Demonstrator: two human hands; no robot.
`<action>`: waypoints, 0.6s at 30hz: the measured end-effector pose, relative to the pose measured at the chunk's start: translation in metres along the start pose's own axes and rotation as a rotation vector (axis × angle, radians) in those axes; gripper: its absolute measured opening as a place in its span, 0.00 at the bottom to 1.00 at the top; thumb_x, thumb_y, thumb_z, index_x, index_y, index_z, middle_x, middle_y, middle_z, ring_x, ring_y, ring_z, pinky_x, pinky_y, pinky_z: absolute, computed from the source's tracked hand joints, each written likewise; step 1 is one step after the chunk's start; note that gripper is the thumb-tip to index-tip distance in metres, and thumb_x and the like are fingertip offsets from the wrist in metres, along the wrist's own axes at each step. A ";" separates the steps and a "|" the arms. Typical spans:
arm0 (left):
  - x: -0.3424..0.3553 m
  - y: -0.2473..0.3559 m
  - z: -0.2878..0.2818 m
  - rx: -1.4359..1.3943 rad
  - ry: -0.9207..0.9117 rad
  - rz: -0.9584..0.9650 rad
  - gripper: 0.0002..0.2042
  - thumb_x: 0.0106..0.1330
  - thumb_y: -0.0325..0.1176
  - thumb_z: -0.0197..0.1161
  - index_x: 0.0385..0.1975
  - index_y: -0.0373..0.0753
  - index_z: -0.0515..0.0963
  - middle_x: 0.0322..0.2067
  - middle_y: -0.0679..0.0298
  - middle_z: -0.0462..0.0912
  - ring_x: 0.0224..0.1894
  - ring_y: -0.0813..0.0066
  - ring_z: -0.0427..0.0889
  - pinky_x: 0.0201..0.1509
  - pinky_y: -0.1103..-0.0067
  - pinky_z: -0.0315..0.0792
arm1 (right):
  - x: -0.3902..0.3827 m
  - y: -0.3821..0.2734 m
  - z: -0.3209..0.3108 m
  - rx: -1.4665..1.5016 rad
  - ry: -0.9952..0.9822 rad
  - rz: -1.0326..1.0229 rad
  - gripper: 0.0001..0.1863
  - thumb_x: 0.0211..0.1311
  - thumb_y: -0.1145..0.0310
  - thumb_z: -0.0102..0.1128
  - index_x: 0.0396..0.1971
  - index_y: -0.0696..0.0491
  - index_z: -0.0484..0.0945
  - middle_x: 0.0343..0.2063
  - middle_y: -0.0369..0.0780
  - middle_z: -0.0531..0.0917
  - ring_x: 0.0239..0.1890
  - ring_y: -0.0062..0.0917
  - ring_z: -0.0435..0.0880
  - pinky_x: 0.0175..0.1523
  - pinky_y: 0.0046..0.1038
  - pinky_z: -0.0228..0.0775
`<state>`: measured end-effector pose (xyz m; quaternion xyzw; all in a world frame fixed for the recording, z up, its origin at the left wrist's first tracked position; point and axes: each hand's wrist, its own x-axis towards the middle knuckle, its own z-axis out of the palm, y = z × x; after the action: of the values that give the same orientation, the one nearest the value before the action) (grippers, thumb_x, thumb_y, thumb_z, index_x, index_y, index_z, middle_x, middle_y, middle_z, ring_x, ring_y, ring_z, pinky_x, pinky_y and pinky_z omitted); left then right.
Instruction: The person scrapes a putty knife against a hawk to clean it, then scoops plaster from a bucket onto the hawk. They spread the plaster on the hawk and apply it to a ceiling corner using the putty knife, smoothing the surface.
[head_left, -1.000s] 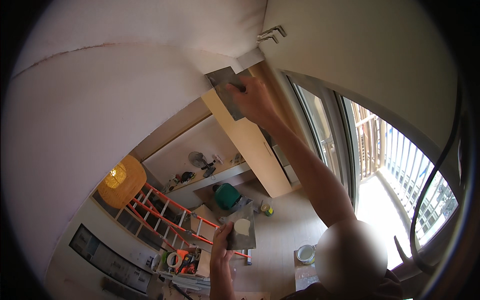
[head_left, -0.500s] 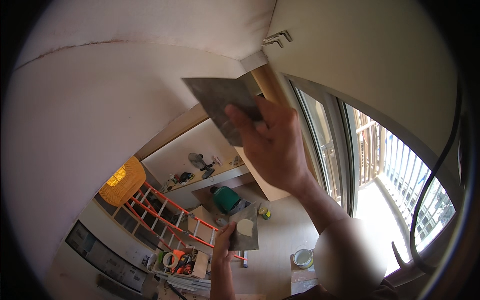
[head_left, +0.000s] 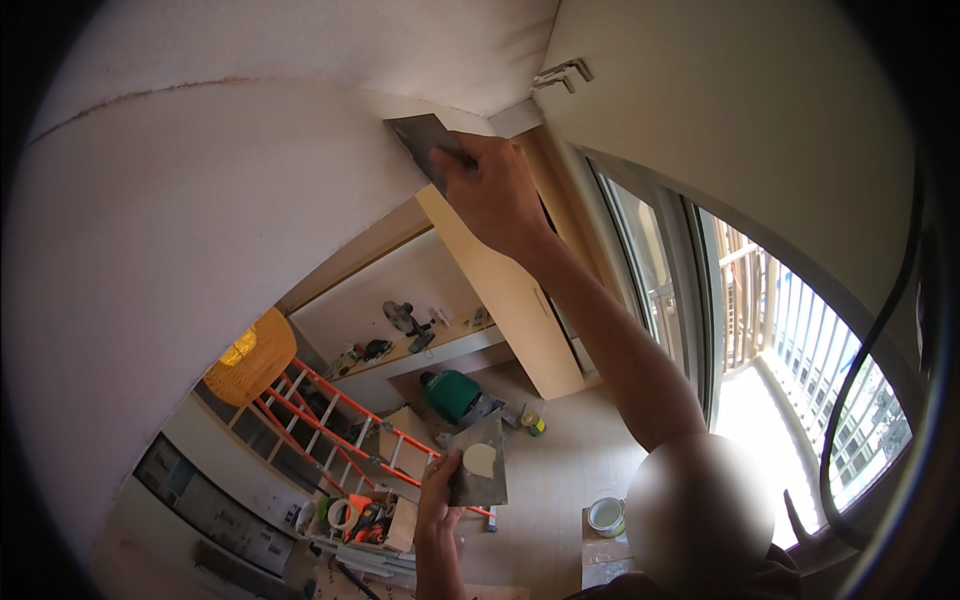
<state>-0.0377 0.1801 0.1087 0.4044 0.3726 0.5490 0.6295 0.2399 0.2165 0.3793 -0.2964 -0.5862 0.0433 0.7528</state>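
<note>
My right hand (head_left: 497, 197) grips a wide metal scraper (head_left: 413, 138) high up, its blade at the white plastered wall (head_left: 250, 175), close to the corner under the ceiling. Whether the whole blade edge touches the wall, I cannot tell. Lower in the picture, my left hand (head_left: 436, 492) holds a square metal plate (head_left: 483, 492) upright in view, with a pale patch of putty (head_left: 479, 460) on it.
Below are an orange ladder (head_left: 335, 415), a woven lamp (head_left: 255, 365), a box of tools (head_left: 385, 520), an open can (head_left: 606, 515) and a crouched person in green (head_left: 452, 398). Right are a glass sliding door (head_left: 650, 260), railings (head_left: 810, 350) and a dark cable (head_left: 875, 330).
Half a second ago my right hand and scraper were lower and larger in view; they have moved up to the wall near the corner again. My left hand has barely moved.
</note>
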 end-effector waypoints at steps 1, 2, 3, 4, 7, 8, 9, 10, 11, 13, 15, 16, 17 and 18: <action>0.000 0.000 0.002 0.004 -0.010 0.003 0.08 0.66 0.33 0.58 0.38 0.35 0.77 0.34 0.64 0.82 0.35 0.76 0.82 0.38 0.80 0.77 | -0.005 -0.005 -0.001 -0.018 -0.002 -0.020 0.13 0.62 0.65 0.56 0.33 0.60 0.80 0.15 0.43 0.78 0.16 0.19 0.71 0.26 0.28 0.65; 0.000 0.000 0.003 0.007 -0.020 0.006 0.08 0.66 0.33 0.58 0.38 0.35 0.77 0.34 0.63 0.82 0.35 0.76 0.82 0.38 0.80 0.77 | -0.012 -0.009 -0.001 0.003 0.029 -0.083 0.12 0.61 0.66 0.56 0.34 0.60 0.80 0.15 0.44 0.78 0.16 0.19 0.71 0.27 0.28 0.65; -0.001 -0.001 0.005 0.010 -0.031 0.009 0.08 0.66 0.33 0.58 0.38 0.35 0.77 0.34 0.63 0.82 0.35 0.76 0.82 0.38 0.80 0.76 | -0.019 -0.012 0.000 0.022 0.060 -0.146 0.12 0.61 0.66 0.56 0.35 0.60 0.80 0.16 0.44 0.78 0.16 0.20 0.71 0.27 0.28 0.65; 0.000 -0.001 0.008 0.013 -0.051 0.004 0.08 0.66 0.33 0.58 0.38 0.35 0.77 0.34 0.63 0.82 0.35 0.76 0.82 0.38 0.80 0.76 | -0.028 -0.016 0.001 0.041 0.092 -0.210 0.12 0.61 0.67 0.56 0.36 0.60 0.80 0.16 0.45 0.78 0.16 0.20 0.71 0.27 0.28 0.66; -0.008 0.004 -0.002 0.030 -0.043 -0.011 0.09 0.66 0.34 0.58 0.38 0.35 0.76 0.34 0.63 0.82 0.35 0.76 0.82 0.39 0.81 0.76 | -0.071 -0.047 0.004 0.135 0.073 -0.253 0.09 0.60 0.73 0.57 0.38 0.59 0.81 0.20 0.48 0.81 0.17 0.20 0.76 0.26 0.24 0.67; -0.002 0.003 -0.002 0.028 -0.061 -0.020 0.09 0.66 0.34 0.58 0.38 0.35 0.77 0.34 0.63 0.82 0.35 0.77 0.82 0.39 0.81 0.76 | -0.085 -0.064 -0.004 0.100 0.053 -0.286 0.08 0.59 0.76 0.57 0.38 0.59 0.81 0.21 0.48 0.82 0.18 0.21 0.78 0.26 0.22 0.68; 0.003 0.001 0.001 0.028 -0.079 -0.032 0.09 0.66 0.35 0.58 0.38 0.35 0.77 0.34 0.63 0.82 0.35 0.77 0.81 0.39 0.81 0.75 | -0.097 -0.070 -0.007 0.173 0.084 -0.348 0.09 0.58 0.77 0.57 0.39 0.60 0.80 0.20 0.48 0.82 0.18 0.24 0.79 0.26 0.23 0.69; 0.007 0.001 0.006 0.028 -0.109 -0.031 0.10 0.66 0.35 0.58 0.39 0.35 0.77 0.34 0.63 0.82 0.35 0.77 0.81 0.40 0.81 0.75 | -0.109 -0.075 -0.009 0.248 0.113 -0.410 0.11 0.57 0.79 0.56 0.40 0.60 0.79 0.20 0.47 0.82 0.18 0.28 0.80 0.26 0.24 0.70; 0.008 0.000 0.009 0.031 -0.126 -0.031 0.10 0.66 0.35 0.58 0.39 0.35 0.77 0.34 0.63 0.82 0.36 0.77 0.81 0.40 0.81 0.75 | -0.114 -0.072 -0.014 0.262 0.135 -0.397 0.11 0.57 0.79 0.55 0.41 0.61 0.79 0.20 0.46 0.82 0.19 0.28 0.81 0.26 0.24 0.70; 0.005 0.000 0.009 0.042 -0.091 -0.031 0.10 0.66 0.35 0.58 0.39 0.35 0.77 0.34 0.62 0.82 0.36 0.76 0.82 0.40 0.81 0.76 | -0.125 -0.059 -0.028 0.241 0.162 -0.296 0.10 0.58 0.79 0.55 0.40 0.62 0.79 0.21 0.45 0.82 0.21 0.24 0.81 0.27 0.23 0.71; 0.002 0.003 0.013 0.045 -0.027 -0.031 0.10 0.66 0.36 0.58 0.39 0.34 0.77 0.35 0.62 0.82 0.36 0.76 0.82 0.40 0.80 0.76 | -0.128 -0.040 -0.042 0.276 0.190 -0.049 0.08 0.61 0.76 0.56 0.38 0.62 0.80 0.22 0.42 0.83 0.26 0.13 0.78 0.30 0.20 0.69; 0.001 0.002 0.011 0.044 -0.015 -0.037 0.11 0.66 0.35 0.58 0.39 0.34 0.76 0.34 0.61 0.82 0.34 0.75 0.82 0.38 0.80 0.77 | -0.126 -0.026 -0.046 0.387 0.177 0.111 0.10 0.61 0.72 0.58 0.37 0.63 0.80 0.24 0.39 0.83 0.28 0.12 0.76 0.33 0.19 0.69; 0.002 0.001 0.009 0.045 -0.019 -0.038 0.11 0.66 0.35 0.58 0.38 0.33 0.76 0.33 0.61 0.82 0.33 0.75 0.82 0.37 0.79 0.78 | -0.124 -0.012 -0.050 0.431 0.193 0.184 0.10 0.61 0.70 0.59 0.35 0.63 0.80 0.25 0.37 0.83 0.28 0.12 0.76 0.35 0.18 0.68; 0.003 0.003 0.005 0.052 -0.018 -0.026 0.11 0.66 0.35 0.58 0.38 0.32 0.76 0.33 0.60 0.82 0.32 0.74 0.83 0.35 0.78 0.78 | -0.120 0.002 -0.051 0.489 0.207 0.253 0.11 0.61 0.69 0.59 0.34 0.63 0.80 0.27 0.36 0.83 0.29 0.13 0.76 0.36 0.18 0.68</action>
<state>-0.0339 0.1829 0.1138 0.4206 0.3864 0.5271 0.6292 0.2491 0.1485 0.2686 -0.1795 -0.4368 0.2463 0.8464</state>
